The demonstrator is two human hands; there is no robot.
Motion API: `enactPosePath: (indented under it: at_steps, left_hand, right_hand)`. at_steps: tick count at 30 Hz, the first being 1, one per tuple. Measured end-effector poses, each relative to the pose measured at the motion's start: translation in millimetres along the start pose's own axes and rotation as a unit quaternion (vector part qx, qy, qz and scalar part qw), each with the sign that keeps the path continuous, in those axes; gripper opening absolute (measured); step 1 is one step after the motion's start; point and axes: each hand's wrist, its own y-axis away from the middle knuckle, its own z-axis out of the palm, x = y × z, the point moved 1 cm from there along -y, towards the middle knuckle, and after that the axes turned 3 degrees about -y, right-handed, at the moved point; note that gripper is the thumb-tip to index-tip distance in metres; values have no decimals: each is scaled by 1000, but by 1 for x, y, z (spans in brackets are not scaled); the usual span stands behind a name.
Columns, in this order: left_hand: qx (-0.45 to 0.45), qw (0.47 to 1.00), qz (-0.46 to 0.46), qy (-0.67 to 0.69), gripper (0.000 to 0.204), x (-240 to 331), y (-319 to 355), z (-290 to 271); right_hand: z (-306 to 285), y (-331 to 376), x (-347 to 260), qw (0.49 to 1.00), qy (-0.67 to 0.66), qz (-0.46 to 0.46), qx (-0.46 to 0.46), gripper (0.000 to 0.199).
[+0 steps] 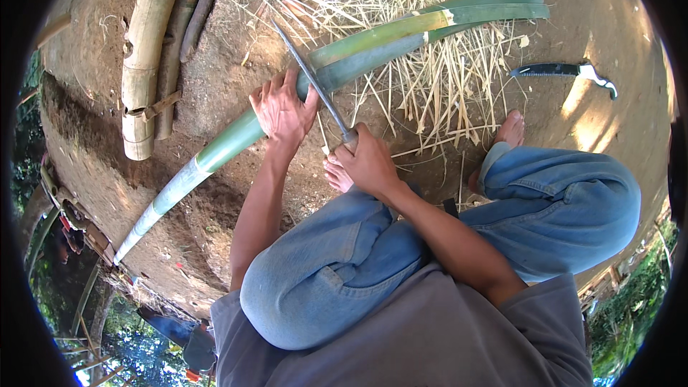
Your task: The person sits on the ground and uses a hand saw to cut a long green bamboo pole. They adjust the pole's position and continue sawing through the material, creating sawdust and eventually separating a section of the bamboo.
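Note:
A long green bamboo pole (233, 140) runs slantwise from the lower left to the upper right, its far right part split open or cut along its length. My left hand (279, 111) grips it near the middle, fingers over the far side and thumb close to the blade. In my right hand (369, 161) is the handle of a long, narrow knife (307, 70). Its dark blade points up and to the left, lying across the bamboo just right of my left hand. Whether the edge bites into the bamboo cannot be made out.
Pale bamboo shavings (451, 79) litter the ground beyond and under the pole. To the right lies a folding saw (566, 72) with a dark blade. Thick dry bamboo poles (143, 72) lie at the upper left. My bare feet (510, 129) and bent knees are close by.

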Motion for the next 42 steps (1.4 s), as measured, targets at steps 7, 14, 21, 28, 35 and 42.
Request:
enactPosePath:
  at_steps: [7,14,21,28,35,42]
  left_hand:
    - [-3,1000,5,1,66,-1,0,4]
    - [7,1000,3,-4,67,-3,1,9]
    - [1,1000,3,9,59,0,3,0]
    - [89,995,26,26,41,-16,9,17]
    - [96,994,38,28,47,-17,7,16]
    - [3,997,-7,75,60,-15,9,6]
  right_hand:
    - [-1,-2,1,1000,-18,10,5,45]
    - [2,19,27,998,-9,-30,48,39]
    - [3,-41,-13,997,-57,-56,23,35]
    - [-114,-56,-70,993,-17,-57,102,25]
    - [-200,-184,-132,867,455,-172,109,45]
    - [-205,-193,-77,737,487,-441,157,72]
